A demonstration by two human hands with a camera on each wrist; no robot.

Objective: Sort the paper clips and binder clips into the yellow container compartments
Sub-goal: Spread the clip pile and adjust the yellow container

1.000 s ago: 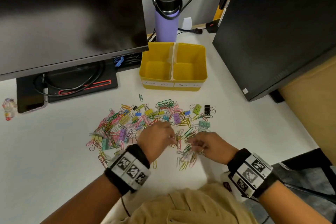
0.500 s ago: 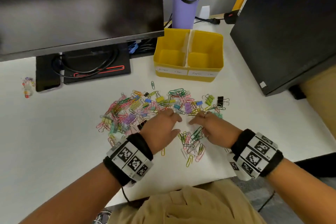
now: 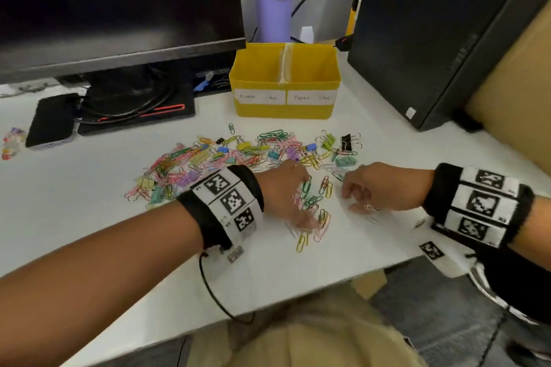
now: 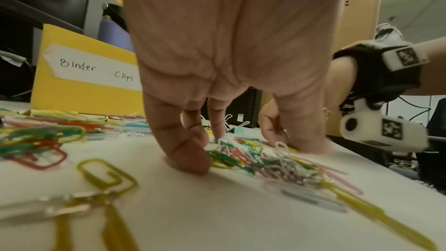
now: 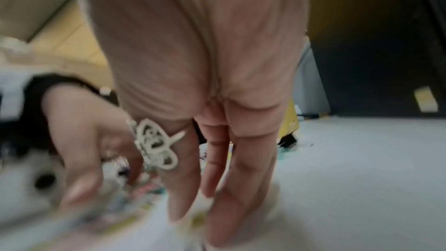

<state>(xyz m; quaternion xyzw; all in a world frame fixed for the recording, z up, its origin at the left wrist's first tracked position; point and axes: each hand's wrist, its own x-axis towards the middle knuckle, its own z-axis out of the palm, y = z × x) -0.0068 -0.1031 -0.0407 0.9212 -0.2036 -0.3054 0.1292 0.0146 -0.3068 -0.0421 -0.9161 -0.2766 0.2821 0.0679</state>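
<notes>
Left hand (image 3: 283, 191) palm-down over small cluster of paper clips (image 3: 313, 211) near front of white desk (image 3: 89, 202); fingers spread, pointing down, tips on desk around the cluster. In left wrist view the fingertips (image 4: 193, 159) press the surface just beside the clips, thumb on the far side, nothing lifted or pinched. Fingers fairly straight, so hand reads as released, just touching.

Right hand (image 3: 384, 188) just beside the cluster on its right, knuckles up, fingers bent downward to desk. Right wrist view blurred: long fingers (image 5: 241, 178) reach down to the surface, ring (image 5: 156, 148) on one finger, some small pale thing under the tips but cannot tell if it is gripped. Grasp state of right hand: cannot tell.

Main pile of mixed clips (image 3: 232, 161) lies spread across desk behind both hands, paper clips and coloured binder clips together, black binder clip (image 3: 346, 140) at its right end. Yellow container (image 3: 283, 107) stands behind pile, two compartments, labels on the front wall, left one reads "Binder Clips" in left wrist view. Both compartments look bare inside
</notes>
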